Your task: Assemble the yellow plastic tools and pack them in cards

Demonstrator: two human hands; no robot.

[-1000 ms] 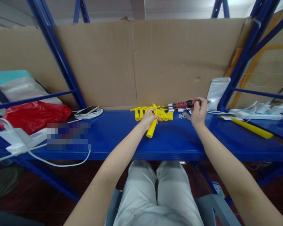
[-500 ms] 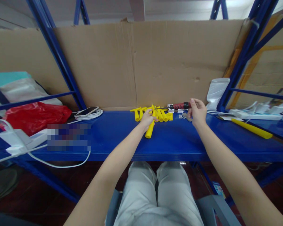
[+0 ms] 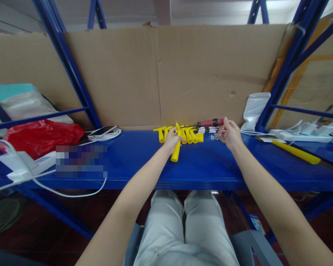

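Note:
My left hand (image 3: 172, 139) is closed around a yellow plastic handle (image 3: 175, 153), its thick end pointing down toward me. In my right hand (image 3: 229, 132) the fingertips pinch the rear end of a red and black screwdriver (image 3: 210, 122). The shaft runs level to the left, and its tip meets the upper part of the yellow handle; exact contact is too small to tell. Behind my left hand lie several similar yellow pieces (image 3: 193, 137) in a row. Small screws (image 3: 214, 137) are scattered near my right hand, beside black and white strips (image 3: 207, 130).
A blue shelf (image 3: 133, 159) bears everything, backed by a cardboard sheet (image 3: 122, 77). To the left are a phone (image 3: 104, 130) with a coiled white cable, a red bag (image 3: 44, 138) and white plugs. A yellow-handled tool (image 3: 296, 151) and power strip (image 3: 302, 135) lie right.
My right hand and the rear of the screwdriver have shifted slightly, with the fingers now curled differently on its end. The yellow handle has moved a little to the left.

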